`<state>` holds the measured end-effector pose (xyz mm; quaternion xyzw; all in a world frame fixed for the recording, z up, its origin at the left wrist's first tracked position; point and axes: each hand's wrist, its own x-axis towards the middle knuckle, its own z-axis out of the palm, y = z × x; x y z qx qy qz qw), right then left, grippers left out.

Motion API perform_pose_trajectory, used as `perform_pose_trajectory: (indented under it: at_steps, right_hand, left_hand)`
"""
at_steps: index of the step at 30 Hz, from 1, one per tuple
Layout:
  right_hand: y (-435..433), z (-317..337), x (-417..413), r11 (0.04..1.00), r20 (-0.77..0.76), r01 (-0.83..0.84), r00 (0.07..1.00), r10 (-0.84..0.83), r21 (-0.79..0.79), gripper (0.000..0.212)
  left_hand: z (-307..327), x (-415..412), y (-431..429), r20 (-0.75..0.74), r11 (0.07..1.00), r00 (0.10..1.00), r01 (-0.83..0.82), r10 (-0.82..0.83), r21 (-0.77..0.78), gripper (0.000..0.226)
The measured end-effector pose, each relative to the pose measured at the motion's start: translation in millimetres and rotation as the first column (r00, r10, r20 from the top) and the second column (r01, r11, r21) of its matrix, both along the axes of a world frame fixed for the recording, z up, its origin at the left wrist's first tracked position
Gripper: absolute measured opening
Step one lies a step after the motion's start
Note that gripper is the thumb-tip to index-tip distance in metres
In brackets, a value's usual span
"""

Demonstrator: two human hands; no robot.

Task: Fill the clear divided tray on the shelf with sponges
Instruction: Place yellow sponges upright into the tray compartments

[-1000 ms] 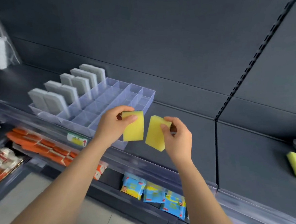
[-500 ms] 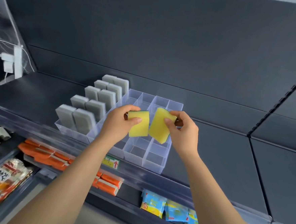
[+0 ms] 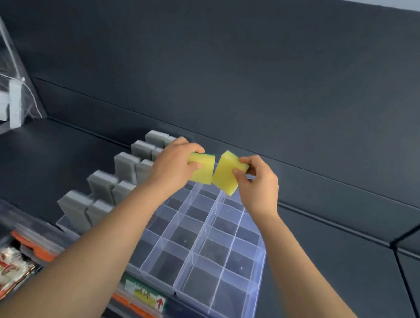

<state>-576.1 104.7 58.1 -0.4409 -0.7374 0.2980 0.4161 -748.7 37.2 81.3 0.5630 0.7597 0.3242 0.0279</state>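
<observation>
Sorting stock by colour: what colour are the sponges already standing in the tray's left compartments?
Grey: the standing sponges show best in the head view.

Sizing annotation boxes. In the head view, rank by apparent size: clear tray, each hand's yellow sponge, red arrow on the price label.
1. clear tray
2. left sponge in left hand, right sponge in right hand: look alike, unranked
3. red arrow

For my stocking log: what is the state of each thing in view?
Left hand: grips first yellow rectangular foam sponge.
Right hand: pinches second yellow rectangular foam sponge, tilted.
Clear divided plastic tray: right compartments empty.
Grey rectangular foam sponges: upright in left compartments.
</observation>
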Motion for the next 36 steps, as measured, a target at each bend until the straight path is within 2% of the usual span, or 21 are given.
perform_pose_trajectory:
  at_steps: [9,18,24,30,36]
  right_hand:
    - [39.4,-10.1,-42.0,0.998,0.037,0.07,0.997,-0.07,-0.006,0.014]
    - [50.9,-28.9,-62.0,0.993,0.207,0.116,0.972,-0.114,0.002,0.019]
    - [53.6,-48.2,-63.6,0.993,0.339,0.11,0.933,-0.117,0.04,0.022]
    - [53.9,-56.7,-66.6,0.969,0.35,0.143,0.914,-0.207,0.199,0.021]
    - [55.8,-59.9,-66.9,0.954,0.346,0.123,0.913,-0.217,0.274,0.013]
  left_hand:
    - [-1.3,-41.4,60.1,-0.138,0.993,0.989,0.042,-0.058,-0.113,0.031]
    - [-27.0,-54.0,88.3,-0.208,0.955,0.965,0.1,-0.162,-0.278,0.037]
    - [-31.3,-49.6,93.3,-0.437,0.96,0.877,0.085,-0.2,-0.268,0.02]
    - [-38.7,-44.9,93.8,-0.383,0.96,0.902,0.099,-0.198,-0.263,0.035]
    - [-39.5,-48.7,94.9,-0.393,0.951,0.894,0.1,-0.215,-0.293,0.031]
